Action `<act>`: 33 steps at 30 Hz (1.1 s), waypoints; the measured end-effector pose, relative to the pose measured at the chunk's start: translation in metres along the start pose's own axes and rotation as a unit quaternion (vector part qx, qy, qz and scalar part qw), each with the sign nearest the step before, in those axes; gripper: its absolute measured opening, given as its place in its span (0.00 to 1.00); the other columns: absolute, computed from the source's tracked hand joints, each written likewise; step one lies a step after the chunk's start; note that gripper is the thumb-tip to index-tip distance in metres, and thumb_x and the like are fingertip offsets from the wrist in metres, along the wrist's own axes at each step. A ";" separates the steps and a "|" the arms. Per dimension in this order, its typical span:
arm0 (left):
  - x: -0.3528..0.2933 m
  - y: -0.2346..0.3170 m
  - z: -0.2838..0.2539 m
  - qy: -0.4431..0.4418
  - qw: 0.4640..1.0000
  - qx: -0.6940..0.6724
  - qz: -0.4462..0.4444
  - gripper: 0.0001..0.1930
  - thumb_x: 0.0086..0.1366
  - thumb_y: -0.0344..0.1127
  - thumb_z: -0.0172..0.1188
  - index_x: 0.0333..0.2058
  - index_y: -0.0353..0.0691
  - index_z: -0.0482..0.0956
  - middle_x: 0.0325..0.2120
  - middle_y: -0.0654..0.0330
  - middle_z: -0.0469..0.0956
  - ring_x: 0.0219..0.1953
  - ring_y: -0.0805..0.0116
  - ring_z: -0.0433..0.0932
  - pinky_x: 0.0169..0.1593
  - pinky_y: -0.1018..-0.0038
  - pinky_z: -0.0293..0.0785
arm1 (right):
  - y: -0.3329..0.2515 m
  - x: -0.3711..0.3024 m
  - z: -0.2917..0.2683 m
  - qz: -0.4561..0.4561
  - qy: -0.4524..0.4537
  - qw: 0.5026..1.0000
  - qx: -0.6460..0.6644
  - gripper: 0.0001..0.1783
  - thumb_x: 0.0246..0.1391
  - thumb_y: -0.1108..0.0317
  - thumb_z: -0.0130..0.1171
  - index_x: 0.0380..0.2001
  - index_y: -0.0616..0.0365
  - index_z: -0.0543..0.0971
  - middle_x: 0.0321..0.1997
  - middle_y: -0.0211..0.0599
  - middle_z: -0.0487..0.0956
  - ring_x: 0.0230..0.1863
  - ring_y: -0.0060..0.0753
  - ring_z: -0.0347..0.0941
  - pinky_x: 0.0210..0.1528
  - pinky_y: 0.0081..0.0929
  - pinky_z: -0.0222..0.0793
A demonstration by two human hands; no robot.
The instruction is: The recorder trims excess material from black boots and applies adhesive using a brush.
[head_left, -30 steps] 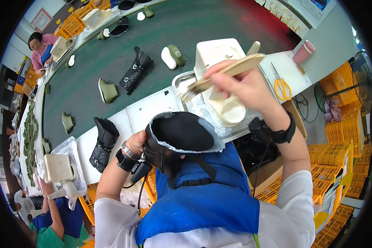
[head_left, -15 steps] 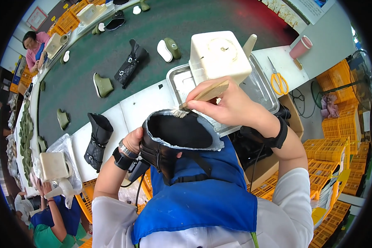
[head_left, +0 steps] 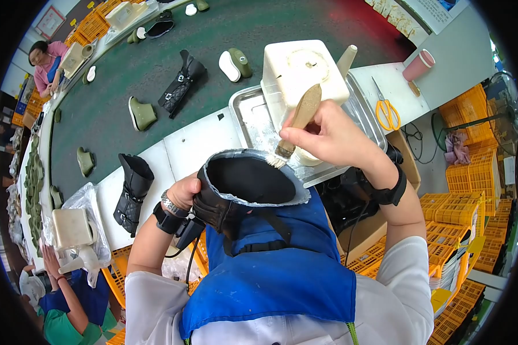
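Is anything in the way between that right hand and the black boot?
Only the brush held in the right hand, its bristles at the pale rim of the black boot. Nothing else visible stands between them.

We see a white short-sleeved top [head_left: 406, 282] beneath a blue apron [head_left: 270, 287] — pale-specked, with yellow-green cord [head_left: 351, 332] at one corner. Our left wrist [head_left: 178, 199] wears a silvery band [head_left: 170, 202] and black strap [head_left: 166, 219] with a dark, cabled box [head_left: 189, 231] — our right wrist [head_left: 380, 168], another black strap [head_left: 396, 190].
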State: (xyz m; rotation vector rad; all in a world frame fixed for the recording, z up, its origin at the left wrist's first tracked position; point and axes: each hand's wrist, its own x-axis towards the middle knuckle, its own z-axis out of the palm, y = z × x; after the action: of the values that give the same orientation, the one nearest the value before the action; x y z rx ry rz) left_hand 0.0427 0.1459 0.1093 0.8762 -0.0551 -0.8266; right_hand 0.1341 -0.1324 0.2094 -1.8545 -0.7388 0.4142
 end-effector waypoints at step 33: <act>-0.116 0.185 -0.066 0.511 0.606 0.575 0.203 0.50 0.43 0.30 0.65 0.63 0.41 0.43 0.45 0.51 0.69 0.40 0.67 0.72 0.44 0.75 0.69 | 0.052 -0.057 0.000 0.063 0.334 0.916 0.214 0.08 0.55 0.68 0.53 0.30 0.64 0.76 0.16 0.26 0.69 0.14 0.13 0.60 0.16 0.10 0.54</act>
State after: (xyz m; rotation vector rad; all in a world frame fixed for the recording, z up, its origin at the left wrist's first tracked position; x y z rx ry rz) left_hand 0.1003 0.3327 0.2278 2.3686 0.2529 0.4059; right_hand 0.1065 -0.1839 0.1585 -1.4807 -0.0473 -0.0018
